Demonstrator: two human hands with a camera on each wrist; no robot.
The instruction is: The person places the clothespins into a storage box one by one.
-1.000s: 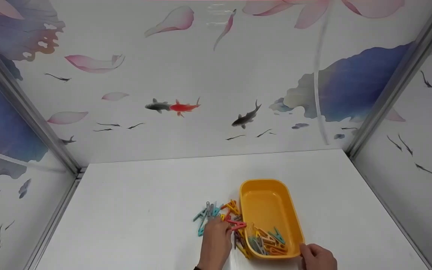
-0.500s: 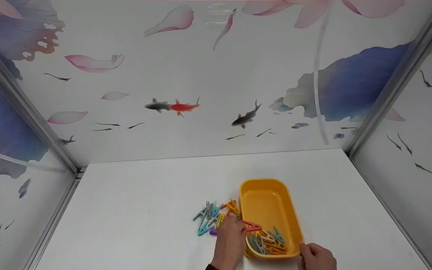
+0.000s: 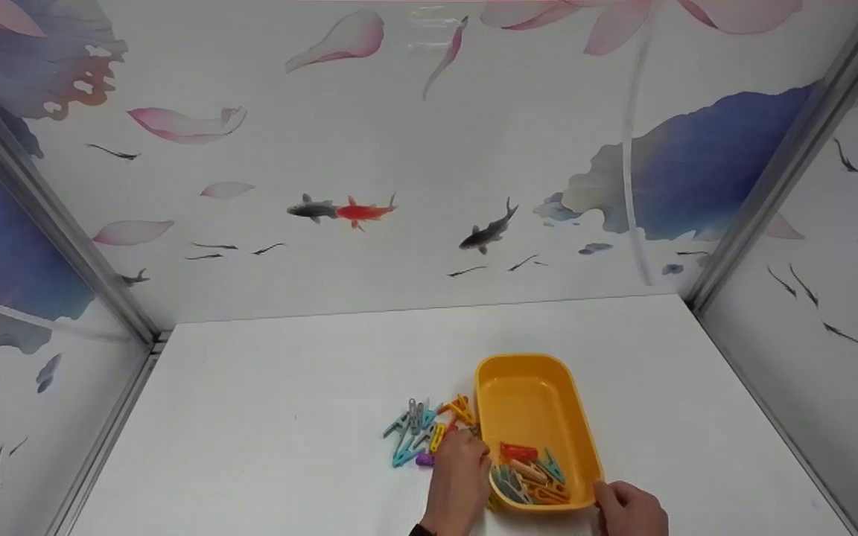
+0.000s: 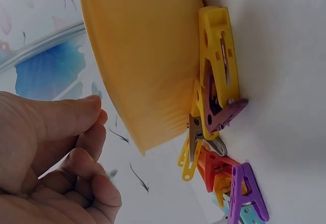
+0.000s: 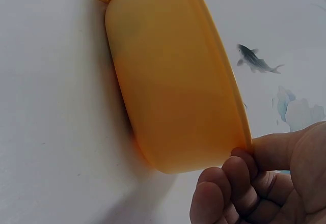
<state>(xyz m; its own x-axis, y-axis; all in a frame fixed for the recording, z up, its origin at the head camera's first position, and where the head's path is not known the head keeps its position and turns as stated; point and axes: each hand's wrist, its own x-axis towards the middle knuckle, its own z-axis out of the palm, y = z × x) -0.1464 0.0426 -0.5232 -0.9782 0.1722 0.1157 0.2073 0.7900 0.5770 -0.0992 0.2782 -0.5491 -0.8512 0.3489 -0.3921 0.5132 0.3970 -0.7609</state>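
Observation:
A yellow plastic tray stands on the table, with several clothespins at its near end. One of these is a red clothespin. My left hand is at the tray's left rim; in the left wrist view its fingers are curled, thumb tip close against the index finger, and nothing is between them. My right hand pinches the tray's near right corner between thumb and index finger. Left of the tray lies a pile of loose clothespins, partly hidden behind my left hand. A purple clothespin shows among them.
A yellow clothespin lies against the tray's outer wall. The white tabletop extends around the tray and pile. Printed panels with fish and petals enclose the back and sides, joined by metal corner posts.
My left hand carried the red clothespin rightward from the pile to above the tray and let it go; it now lies inside. My right hand keeps its hold on the corner.

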